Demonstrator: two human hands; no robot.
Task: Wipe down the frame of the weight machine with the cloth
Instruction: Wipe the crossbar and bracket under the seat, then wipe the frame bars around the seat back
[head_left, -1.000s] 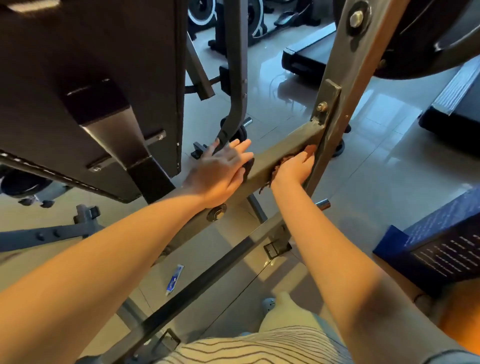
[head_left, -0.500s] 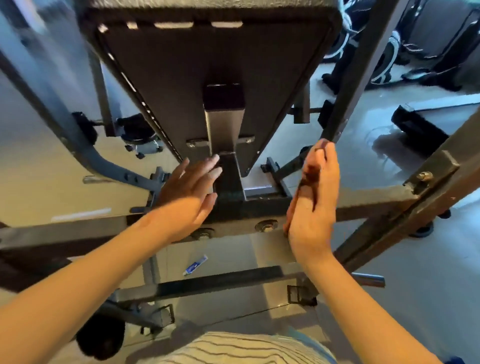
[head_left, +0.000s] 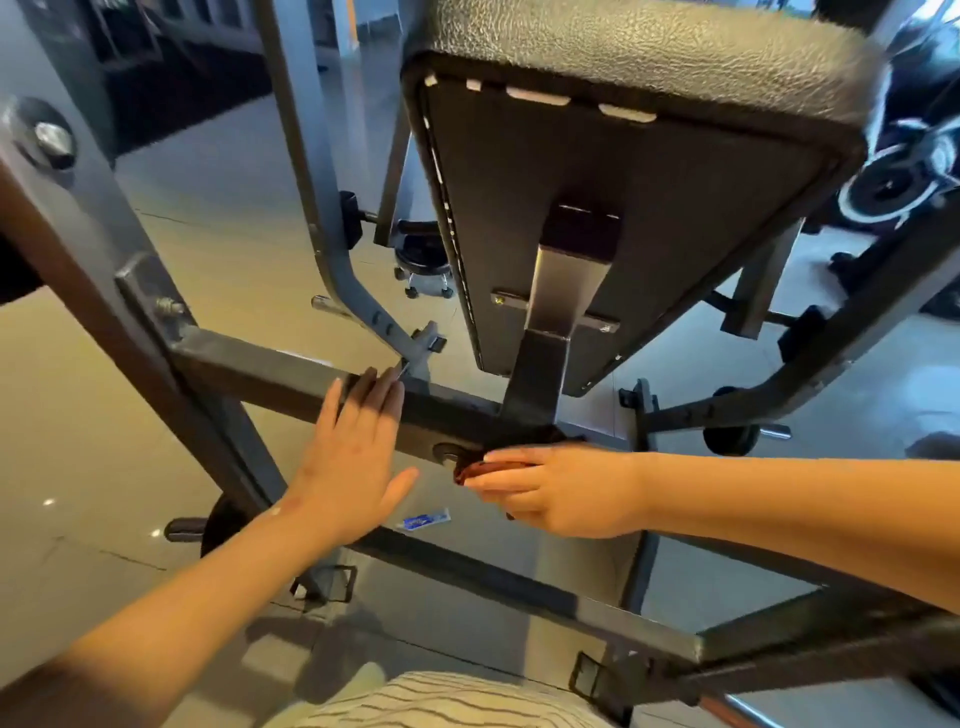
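Left hand (head_left: 353, 467): flat, fingers straight and together, fingertips (head_left: 375, 388) laid on the top face of the frame crossbar (head_left: 260, 364), thumb splayed out to the side, holding nothing

Right hand (head_left: 566, 493): comes in from the right, fingers curled round the cloth (head_left: 467, 472). The cloth is a dark reddish-brown wad, pressed against the near face of the crossbar right beside the round bolt head (head_left: 445, 453), just below where the pad post (head_left: 540, 374) meets the bar. A dark bunch above the knuckles is probably more cloth, but shadow makes it hard to tell

Hands are near each other on the same bar, not touching

The crossbar runs from the left upright (head_left: 78, 234), joined by a bracket with a nut (head_left: 167, 306), down and right under the black padded seat (head_left: 649, 218), seen from its underside

The lower rail (head_left: 519, 587) runs parallel, nearer the camera, below both forearms

A small blue-and-white packet (head_left: 423, 519) lies on the tiled floor (head_left: 78, 441) between the two bars, just below the gap between the hands

A striped garment (head_left: 441, 696) is at the bottom edge, and a wheeled stool (head_left: 423, 265) stands in the background behind the curved arm (head_left: 322, 208)
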